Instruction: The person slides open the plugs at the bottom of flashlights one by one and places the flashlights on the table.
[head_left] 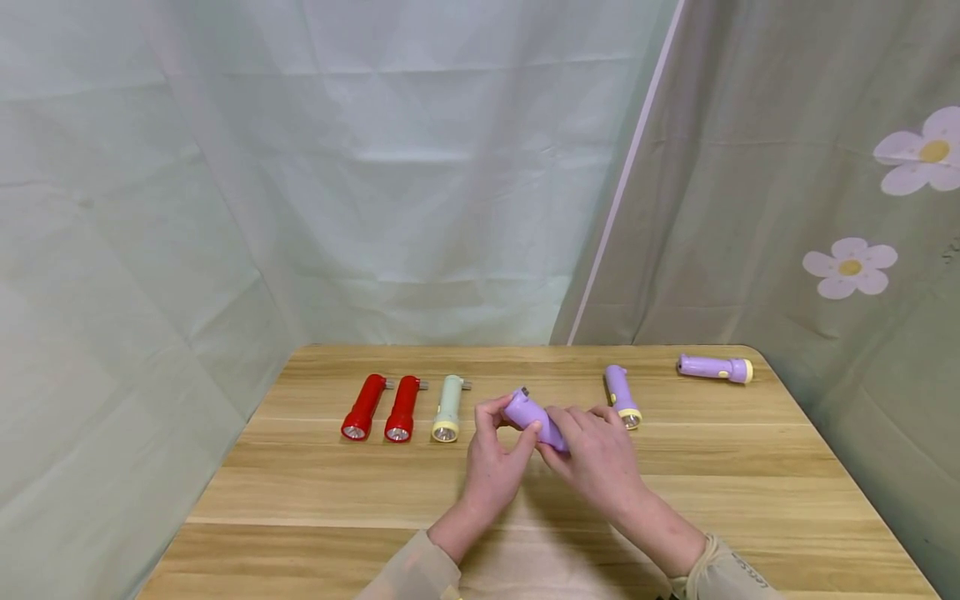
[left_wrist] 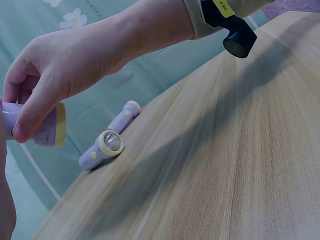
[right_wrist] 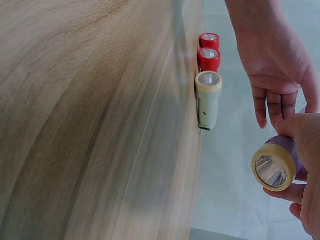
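Note:
A purple flashlight [head_left: 534, 417] is held above the table between both hands, tilted, with metal plug prongs [head_left: 525, 391] sticking out at its tail end. My left hand [head_left: 495, 462] pinches it near the tail between thumb and fingers. Nearer the lamp end, my right hand [head_left: 600, 457] grips the body. In the right wrist view the flashlight's yellow-rimmed lens [right_wrist: 272, 170] faces the camera. In the left wrist view my right thumb [left_wrist: 32, 117] presses along the purple barrel, close to the yellow rim [left_wrist: 60, 125].
Left of the hands lie two red flashlights [head_left: 365, 407] and a pale green one [head_left: 447, 407], prongs out. A purple flashlight [head_left: 622, 396] lies just beyond the right hand, another [head_left: 715, 368] at the far right corner. Curtains [head_left: 450, 167] hang behind the wooden table [head_left: 315, 500].

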